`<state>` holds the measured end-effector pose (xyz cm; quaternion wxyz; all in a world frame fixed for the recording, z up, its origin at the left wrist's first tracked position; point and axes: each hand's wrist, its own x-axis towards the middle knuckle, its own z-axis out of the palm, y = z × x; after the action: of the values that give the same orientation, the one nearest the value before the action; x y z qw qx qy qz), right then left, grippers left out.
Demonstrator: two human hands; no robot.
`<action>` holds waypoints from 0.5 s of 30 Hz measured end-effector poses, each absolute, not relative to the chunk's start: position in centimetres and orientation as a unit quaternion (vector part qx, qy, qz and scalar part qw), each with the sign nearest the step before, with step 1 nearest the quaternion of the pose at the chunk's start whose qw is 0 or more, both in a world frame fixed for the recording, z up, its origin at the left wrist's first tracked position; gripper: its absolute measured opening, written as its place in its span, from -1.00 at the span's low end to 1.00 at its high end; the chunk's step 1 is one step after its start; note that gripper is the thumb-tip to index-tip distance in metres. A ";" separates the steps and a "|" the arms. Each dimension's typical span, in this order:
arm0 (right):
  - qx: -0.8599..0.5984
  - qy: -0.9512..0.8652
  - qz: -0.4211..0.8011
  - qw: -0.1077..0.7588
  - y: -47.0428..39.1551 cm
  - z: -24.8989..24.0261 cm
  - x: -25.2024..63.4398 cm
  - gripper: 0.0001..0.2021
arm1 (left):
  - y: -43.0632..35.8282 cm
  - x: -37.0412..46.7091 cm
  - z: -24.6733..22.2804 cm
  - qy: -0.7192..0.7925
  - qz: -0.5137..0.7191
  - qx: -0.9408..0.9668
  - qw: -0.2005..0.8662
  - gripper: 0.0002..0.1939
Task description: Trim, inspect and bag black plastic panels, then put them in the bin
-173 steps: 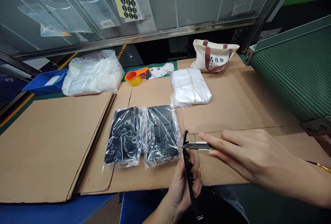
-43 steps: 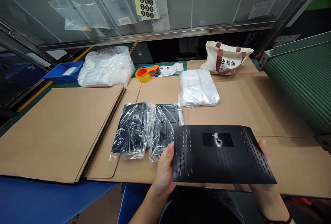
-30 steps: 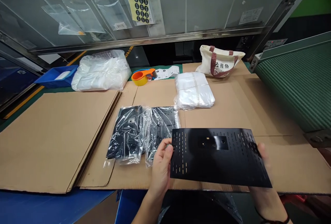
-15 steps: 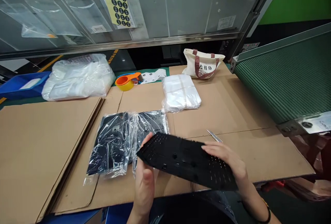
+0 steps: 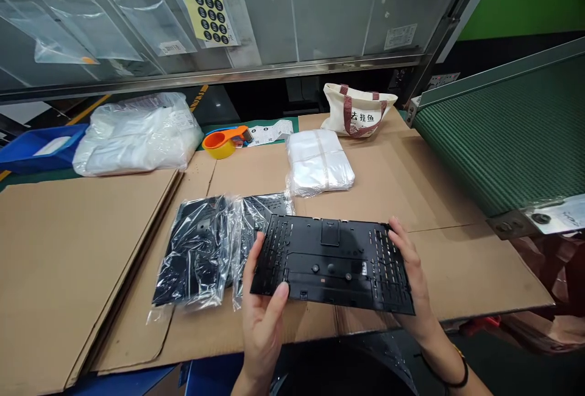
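Observation:
A black slotted plastic panel (image 5: 331, 268) is held up in front of me, its ribbed face with small round posts towards me. My left hand (image 5: 265, 314) grips its left end, thumb on the near face. At the right end my right hand (image 5: 414, 280) holds the edge, fingertips over the top corner and part of the hand behind the panel. Just to the left, two black parts in clear plastic bags lie on the cardboard: one bagged part (image 5: 194, 250) at the left and another bagged part (image 5: 267, 204) partly behind the held panel.
A bundle of clear bags (image 5: 320, 161) and a cloth bag (image 5: 359, 111) sit farther back. An orange tape dispenser (image 5: 223, 142), a large plastic-wrapped pack (image 5: 137, 134) and a blue bin (image 5: 36, 149) are at the back left. Cardboard sheets (image 5: 73, 262) lie left, a green conveyor (image 5: 507, 122) right.
The black panel has been turned and levelled, so its ribbed face now shows. My left thumb now presses on that face, and my right hand has moved from its top to its right edge.

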<state>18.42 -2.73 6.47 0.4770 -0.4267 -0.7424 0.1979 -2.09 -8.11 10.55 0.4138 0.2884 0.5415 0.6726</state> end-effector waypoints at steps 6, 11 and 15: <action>-0.397 -0.785 0.212 0.425 -2.1 6.2 19.7 -0.51 | -7.9 -2.8 9.5 0.541 0.678 0.291 0.403 -0.42; -0.375 -0.790 0.262 0.407 -1.3 6.1 21.7 -0.59 | -7.0 -3.8 10.2 0.507 0.692 0.334 0.390 -0.51; -0.442 -0.693 0.341 0.456 -1.4 4.7 23.3 -0.69 | -8.5 -3.3 13.4 0.502 0.690 0.371 0.367 -0.53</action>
<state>23.35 -1.41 4.68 0.4562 -0.4423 -0.6930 0.3407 -3.32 -8.47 13.36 0.3669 0.3711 0.5017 0.6899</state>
